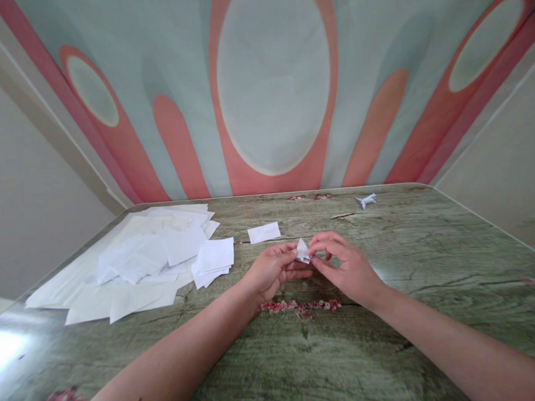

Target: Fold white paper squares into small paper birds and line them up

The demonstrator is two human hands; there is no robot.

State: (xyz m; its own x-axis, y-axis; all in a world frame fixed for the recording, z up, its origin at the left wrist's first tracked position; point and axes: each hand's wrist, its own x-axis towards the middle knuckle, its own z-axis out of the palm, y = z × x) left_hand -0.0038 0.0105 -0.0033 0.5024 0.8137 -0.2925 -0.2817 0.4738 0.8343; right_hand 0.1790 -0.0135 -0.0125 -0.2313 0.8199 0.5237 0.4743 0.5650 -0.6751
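Observation:
A small piece of folded white paper is held between my two hands, just above the middle of the table. Its top comes to a point, and layers show along its lower edge. My left hand pinches it from the left, thumb on the near side. From the right, the thumb and fingertips of my right hand close on its other edge. Beyond my left hand lies a white paper rectangle, flat on the wood-patterned table.
Loose white sheets are heaped on the left, with a stack of small paper squares at their right edge. A folded paper figure sits near the far right edge. A patterned wall covering rises behind the table.

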